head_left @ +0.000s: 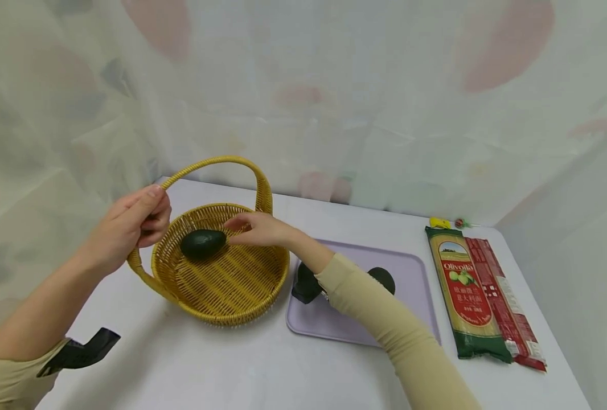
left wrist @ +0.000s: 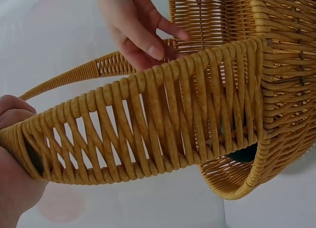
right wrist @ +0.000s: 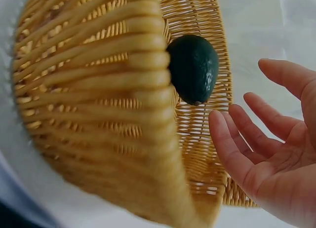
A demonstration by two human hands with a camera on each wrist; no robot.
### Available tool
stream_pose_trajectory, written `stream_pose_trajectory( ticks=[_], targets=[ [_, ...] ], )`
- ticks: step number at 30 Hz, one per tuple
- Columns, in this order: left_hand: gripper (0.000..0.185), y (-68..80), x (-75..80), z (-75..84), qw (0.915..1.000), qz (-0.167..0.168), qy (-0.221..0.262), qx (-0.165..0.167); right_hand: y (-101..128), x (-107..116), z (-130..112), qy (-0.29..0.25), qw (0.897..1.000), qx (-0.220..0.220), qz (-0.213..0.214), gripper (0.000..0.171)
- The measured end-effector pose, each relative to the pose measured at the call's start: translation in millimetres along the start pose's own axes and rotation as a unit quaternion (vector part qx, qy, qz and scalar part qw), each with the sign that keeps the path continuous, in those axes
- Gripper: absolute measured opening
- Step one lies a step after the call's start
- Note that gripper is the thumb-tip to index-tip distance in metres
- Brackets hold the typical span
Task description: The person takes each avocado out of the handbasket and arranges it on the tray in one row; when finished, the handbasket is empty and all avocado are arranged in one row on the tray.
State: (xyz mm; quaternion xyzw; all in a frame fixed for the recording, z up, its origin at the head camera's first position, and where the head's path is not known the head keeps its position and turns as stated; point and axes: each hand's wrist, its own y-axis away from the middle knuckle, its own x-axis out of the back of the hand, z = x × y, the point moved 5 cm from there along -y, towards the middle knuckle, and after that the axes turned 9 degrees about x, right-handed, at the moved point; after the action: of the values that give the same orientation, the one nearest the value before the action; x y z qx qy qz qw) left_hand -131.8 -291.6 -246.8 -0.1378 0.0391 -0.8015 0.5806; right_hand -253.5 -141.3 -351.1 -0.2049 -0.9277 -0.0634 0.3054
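My left hand (head_left: 134,225) grips the arched handle of a yellow-brown wicker basket (head_left: 232,290), which stands on the white table. One dark green avocado (head_left: 202,245) lies inside the basket, toward its left side. Over the basket, my right hand (head_left: 262,229) has its fingers loosely spread just right of the avocado. In the right wrist view a gap shows between the fingers of that hand (right wrist: 269,149) and the avocado (right wrist: 193,70). The basket's handle (left wrist: 143,124) fills much of the left wrist view and partly hides the avocado.
Right of the basket is a light purple tray (head_left: 411,267) with another avocado (head_left: 382,279), partly behind my right forearm. Farther right lie a green-ended spaghetti packet (head_left: 467,290), a red packet (head_left: 505,302), a small yellow item (head_left: 439,222) and a lollipop (head_left: 460,223).
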Motion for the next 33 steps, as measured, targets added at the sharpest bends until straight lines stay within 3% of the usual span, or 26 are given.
stream_pose_trajectory(
  ticks=[14, 33],
  targets=[
    [0.035, -0.3, -1.6, -1.3, 1.0000, 0.004, -0.009, -0.002, -28, -11, -1, 0.035, 0.999, -0.021, 0.023, 0.047],
    [0.034, 3.2, 0.0, -0.5, 1.0000, 0.005, -0.002, -0.001, -45, -25, 16, -0.024, 0.995, -0.071, -0.063, 0.061]
  ],
)
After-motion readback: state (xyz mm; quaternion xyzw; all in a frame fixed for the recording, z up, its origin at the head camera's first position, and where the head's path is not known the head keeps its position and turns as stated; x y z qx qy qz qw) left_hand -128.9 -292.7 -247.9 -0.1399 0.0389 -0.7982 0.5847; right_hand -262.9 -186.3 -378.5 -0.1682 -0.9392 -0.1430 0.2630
